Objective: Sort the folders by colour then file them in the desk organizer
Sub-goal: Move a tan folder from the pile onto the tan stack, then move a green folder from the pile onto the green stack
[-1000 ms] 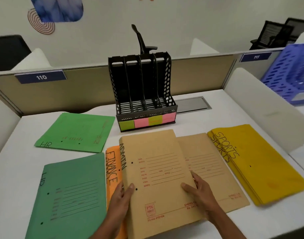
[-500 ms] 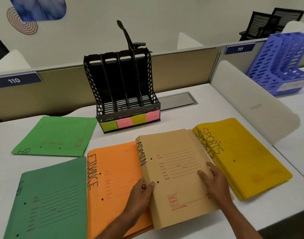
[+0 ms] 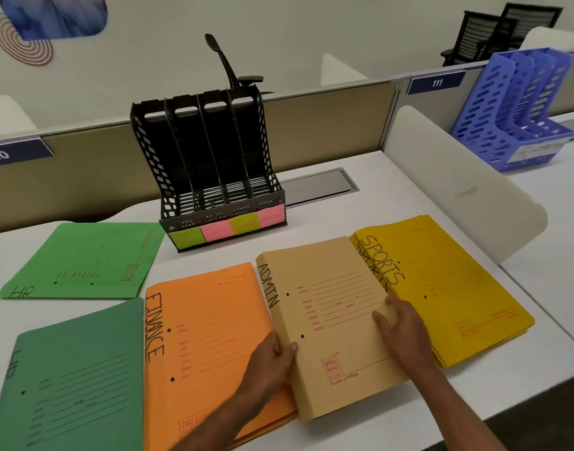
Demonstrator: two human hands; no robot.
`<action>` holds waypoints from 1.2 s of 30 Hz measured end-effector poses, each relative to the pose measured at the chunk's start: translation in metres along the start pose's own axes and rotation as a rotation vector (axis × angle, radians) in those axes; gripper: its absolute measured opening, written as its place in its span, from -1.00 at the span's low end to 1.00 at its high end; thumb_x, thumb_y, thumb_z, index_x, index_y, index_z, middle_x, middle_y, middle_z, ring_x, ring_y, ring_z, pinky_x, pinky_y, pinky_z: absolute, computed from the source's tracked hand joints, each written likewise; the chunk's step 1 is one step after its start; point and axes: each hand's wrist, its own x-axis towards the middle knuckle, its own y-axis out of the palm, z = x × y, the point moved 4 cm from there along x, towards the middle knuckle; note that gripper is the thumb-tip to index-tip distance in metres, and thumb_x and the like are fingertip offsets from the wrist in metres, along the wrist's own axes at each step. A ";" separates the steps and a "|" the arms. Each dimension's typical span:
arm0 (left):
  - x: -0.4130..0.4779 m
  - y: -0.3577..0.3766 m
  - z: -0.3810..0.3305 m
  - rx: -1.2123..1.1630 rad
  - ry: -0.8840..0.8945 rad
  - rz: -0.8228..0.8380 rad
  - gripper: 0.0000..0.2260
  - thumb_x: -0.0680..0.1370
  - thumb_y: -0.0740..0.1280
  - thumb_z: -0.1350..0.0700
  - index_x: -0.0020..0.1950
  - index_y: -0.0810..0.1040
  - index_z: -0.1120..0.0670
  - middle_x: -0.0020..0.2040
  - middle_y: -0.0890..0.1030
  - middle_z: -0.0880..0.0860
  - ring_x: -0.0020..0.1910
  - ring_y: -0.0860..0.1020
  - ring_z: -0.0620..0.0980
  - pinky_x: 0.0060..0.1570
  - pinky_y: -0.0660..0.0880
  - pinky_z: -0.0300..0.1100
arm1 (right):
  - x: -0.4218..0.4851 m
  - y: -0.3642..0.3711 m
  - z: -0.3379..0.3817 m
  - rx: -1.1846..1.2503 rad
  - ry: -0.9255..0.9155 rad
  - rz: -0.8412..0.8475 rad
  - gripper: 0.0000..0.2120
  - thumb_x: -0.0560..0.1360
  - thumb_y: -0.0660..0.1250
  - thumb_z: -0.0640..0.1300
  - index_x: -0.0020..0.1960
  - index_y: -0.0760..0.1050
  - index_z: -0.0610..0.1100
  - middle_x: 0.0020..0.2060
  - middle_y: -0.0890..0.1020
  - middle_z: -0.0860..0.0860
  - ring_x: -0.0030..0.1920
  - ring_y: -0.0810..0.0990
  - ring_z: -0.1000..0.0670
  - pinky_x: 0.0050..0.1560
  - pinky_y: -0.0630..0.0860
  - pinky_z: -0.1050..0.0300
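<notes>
Two bare hands (image 3: 272,354) (image 3: 404,333), forearms (image 3: 448,405) seemingly bare

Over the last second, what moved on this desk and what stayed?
The tan ADMIN folder slid right, off the orange FINANCE folder and over the second tan folder, up to the yellow SPORTS stack. The left hand still grips its left edge; the right hand still presses flat on it. Green folders and black organizer stayed put.
</notes>
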 end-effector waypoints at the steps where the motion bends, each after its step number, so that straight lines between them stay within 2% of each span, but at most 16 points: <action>1: 0.001 0.001 0.000 0.011 0.002 -0.005 -0.77 0.64 0.29 0.03 0.31 0.45 -0.07 -0.03 0.57 0.05 0.02 0.61 0.02 0.00 0.63 -0.03 | 0.000 0.000 0.000 -0.003 -0.003 0.004 -0.57 0.52 0.42 -0.10 0.35 0.48 -0.19 0.27 0.56 -0.14 0.25 0.53 -0.17 0.18 0.50 -0.06; 4: 0.002 0.004 0.000 0.025 -0.004 -0.018 -0.77 0.64 0.29 0.04 0.30 0.41 -0.10 0.04 0.58 0.12 0.07 0.60 0.04 0.08 0.62 0.04 | -0.002 0.001 -0.001 -0.009 -0.003 0.009 -0.60 0.52 0.43 -0.13 0.32 0.48 -0.21 0.27 0.56 -0.15 0.26 0.53 -0.17 0.20 0.51 -0.06; 8: 0.003 0.004 0.002 0.031 0.008 -0.038 -0.75 0.64 0.29 0.06 0.31 0.41 -0.09 0.02 0.57 0.12 0.06 0.60 0.06 0.05 0.62 -0.02 | -0.002 0.002 -0.001 -0.017 -0.005 0.024 -0.60 0.53 0.41 -0.15 0.32 0.48 -0.22 0.26 0.57 -0.15 0.27 0.53 -0.17 0.22 0.52 -0.07; 11: 0.006 0.004 0.003 0.069 0.000 -0.039 -0.79 0.63 0.30 0.06 0.26 0.45 -0.05 0.06 0.54 0.26 0.08 0.58 0.17 0.08 0.61 0.09 | -0.006 0.002 0.001 -0.006 0.000 0.014 -0.64 0.53 0.41 -0.16 0.29 0.49 -0.22 0.22 0.60 -0.16 0.23 0.55 -0.17 0.17 0.53 -0.03; 14: 0.008 0.006 0.008 0.056 -0.025 -0.050 -0.87 0.62 0.31 0.06 0.15 0.45 -0.06 0.10 0.53 0.30 0.10 0.58 0.21 0.10 0.59 0.18 | -0.011 0.003 0.002 -0.008 -0.008 0.013 -0.64 0.52 0.42 -0.17 0.29 0.49 -0.22 0.22 0.60 -0.16 0.23 0.56 -0.17 0.16 0.55 -0.04; 15: 0.009 0.006 0.008 0.041 -0.042 -0.053 -0.82 0.62 0.32 0.06 0.21 0.44 -0.07 0.10 0.53 0.29 0.10 0.58 0.20 0.08 0.61 0.14 | -0.013 0.006 0.003 -0.015 -0.008 0.009 -0.64 0.52 0.42 -0.17 0.29 0.49 -0.22 0.23 0.59 -0.15 0.24 0.55 -0.17 0.18 0.55 -0.05; 16: 0.011 0.006 0.007 0.049 -0.044 -0.061 -0.68 0.62 0.32 0.04 0.36 0.41 -0.04 0.09 0.53 0.25 0.09 0.59 0.17 0.05 0.63 0.05 | -0.013 0.007 0.004 -0.007 -0.003 0.011 -0.64 0.53 0.41 -0.17 0.30 0.49 -0.22 0.24 0.59 -0.15 0.27 0.54 -0.16 0.21 0.54 -0.06; 18: 0.009 -0.017 0.014 0.053 -0.052 -0.153 -0.46 0.62 0.32 0.00 0.56 0.25 0.02 0.10 0.54 0.13 0.05 0.60 0.08 -0.04 0.61 -0.08 | -0.023 0.021 0.032 0.019 -0.073 0.050 -0.64 0.54 0.40 -0.16 0.32 0.50 -0.21 0.31 0.55 -0.14 0.34 0.49 -0.14 0.31 0.49 -0.07; 20: 0.003 -0.042 0.015 0.085 0.003 -0.227 -0.44 0.61 0.32 -0.03 0.57 0.22 0.01 0.22 0.52 0.03 0.13 0.56 0.00 0.08 0.57 -0.09 | -0.033 0.038 0.060 0.035 -0.138 0.088 -0.64 0.56 0.37 -0.15 0.32 0.50 -0.20 0.36 0.51 -0.13 0.40 0.44 -0.13 0.38 0.42 -0.07; 25: -0.007 -0.073 0.009 0.211 0.158 -0.333 -0.44 0.64 0.27 -0.03 0.59 0.18 0.06 0.53 0.32 0.03 0.49 0.31 -0.02 0.44 0.29 -0.15 | -0.051 0.064 0.092 0.100 -0.208 0.113 -0.69 0.58 0.34 -0.14 0.31 0.52 -0.16 0.40 0.48 -0.08 0.44 0.39 -0.08 0.43 0.38 -0.09; 27: -0.012 -0.098 0.011 0.234 0.201 -0.389 -0.44 0.65 0.25 -0.03 0.60 0.16 0.07 0.57 0.26 0.01 0.54 0.23 -0.04 0.49 0.20 -0.16 | -0.061 0.081 0.119 0.106 -0.281 0.142 -0.69 0.58 0.34 -0.14 0.32 0.52 -0.14 0.43 0.45 -0.04 0.47 0.35 -0.05 0.45 0.35 -0.06; 33: -0.020 -0.184 0.023 0.286 0.259 -0.570 -0.44 0.65 0.25 0.01 0.60 0.15 0.10 0.61 0.16 0.10 0.60 0.12 0.04 0.53 0.20 0.10 | -0.090 0.143 0.197 0.036 -0.500 0.189 -0.65 0.59 0.32 -0.09 0.36 0.49 -0.11 0.48 0.38 -0.08 0.52 0.27 -0.09 0.51 0.27 -0.07; 36: -0.020 -0.226 0.031 0.367 0.288 -0.642 -0.41 0.65 0.24 0.00 0.62 0.09 0.10 0.64 0.07 0.10 0.62 -0.06 0.02 0.58 0.04 0.09 | -0.104 0.172 0.235 0.025 -0.597 0.216 -0.64 0.61 0.29 -0.09 0.39 0.46 -0.11 0.52 0.32 -0.07 0.56 0.20 -0.11 0.51 0.19 -0.02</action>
